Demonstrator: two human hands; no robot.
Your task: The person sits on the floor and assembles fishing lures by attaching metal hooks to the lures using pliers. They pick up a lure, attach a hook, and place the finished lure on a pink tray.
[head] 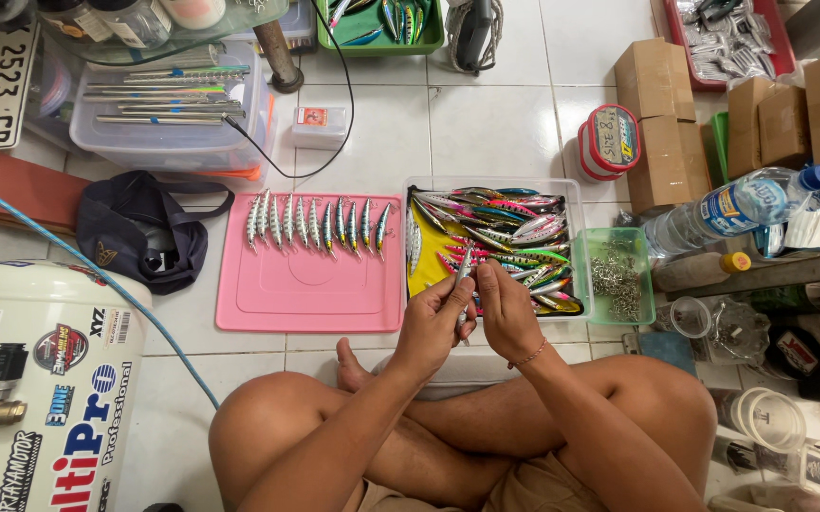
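I sit cross-legged on a tiled floor. My left hand and my right hand meet in front of me, both pinching one slim silvery fishing lure held upright. Just beyond them stands a clear tray heaped with several colourful lures. To its left lies a pink mat with a row of several silver-green lures along its far edge. A small green tub of metal hooks stands right of the tray.
A white compressor tank and blue hose are at the left, with a dark cap beside them. Cardboard boxes, line spools, a water bottle and clear tubs crowd the right. A clear bin of rods stands behind.
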